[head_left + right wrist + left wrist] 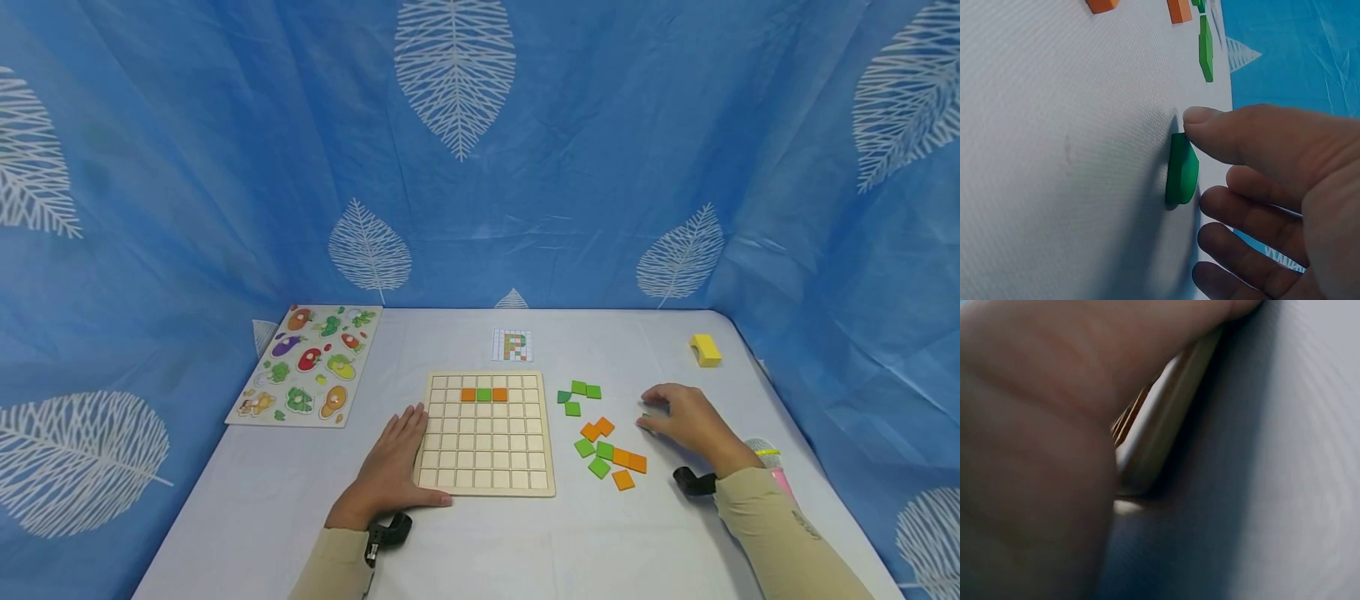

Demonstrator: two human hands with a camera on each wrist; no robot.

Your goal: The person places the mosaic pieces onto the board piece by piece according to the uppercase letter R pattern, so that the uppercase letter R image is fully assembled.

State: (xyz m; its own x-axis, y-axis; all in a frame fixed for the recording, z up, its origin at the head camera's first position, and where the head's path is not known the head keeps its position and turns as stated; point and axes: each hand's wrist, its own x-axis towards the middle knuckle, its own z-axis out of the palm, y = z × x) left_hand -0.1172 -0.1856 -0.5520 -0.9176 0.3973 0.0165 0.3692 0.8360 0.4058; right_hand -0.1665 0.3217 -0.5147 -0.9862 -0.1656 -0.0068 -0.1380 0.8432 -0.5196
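Right grip [684,419] now, thumb and fingers parted with nothing pinched, thumb tip right at the dark green piece [1182,172] on the table [495,546], though I can't tell if they touch. Left grip [393,467] rests, fingers extended, along the wooden board [482,446], three tiles [483,395] in one row; I'd call this piece-picking, and the next move wants a neat thumb-and-finger pinch.

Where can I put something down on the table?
Between the two sleeves, in front of the grid board, the table is bare. At the back, there's room on either side of the picture card, toward the yellow block or the vegetable board. It's crowded with tiles between the grid board and right hand.
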